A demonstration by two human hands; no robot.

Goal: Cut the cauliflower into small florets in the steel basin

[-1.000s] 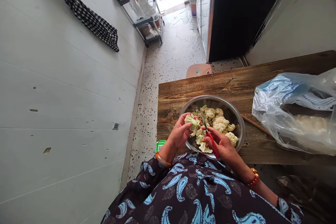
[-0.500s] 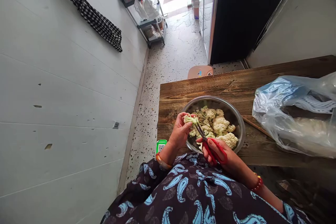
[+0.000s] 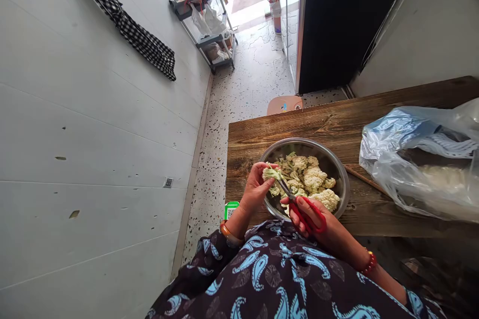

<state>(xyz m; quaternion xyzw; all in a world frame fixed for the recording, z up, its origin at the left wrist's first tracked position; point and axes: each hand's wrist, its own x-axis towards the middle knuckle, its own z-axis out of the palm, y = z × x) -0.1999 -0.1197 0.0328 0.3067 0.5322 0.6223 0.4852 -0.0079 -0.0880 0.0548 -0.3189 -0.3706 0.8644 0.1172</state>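
My left hand (image 3: 255, 189) pinches a small cauliflower floret (image 3: 271, 174) over the left side of a metal bowl (image 3: 342, 174). In my right hand (image 3: 318, 219) is a pair of scissors (image 3: 311, 217) with red handles, its fingers wrapped round them. The blades point up and left, and their tips meet the floret's stem. Below both hands, the bowl holds many cut cauliflower pieces (image 3: 315, 178), with larger heads toward the right front. My right hand covers part of the bowl's front.
The bowl stands on a dark wooden table (image 3: 258, 139). To the right lies a clear plastic bag (image 3: 389, 159) with pale contents, and a thin wooden stick (image 3: 366, 179) reaches under it. A pink stool (image 3: 284, 104) stands beyond the table. A green QR card (image 3: 231, 211) is at the left edge.
The scissor blades look closer together at the floret's stem. Both hands stay in nearly the same place, and the view has tilted slightly.
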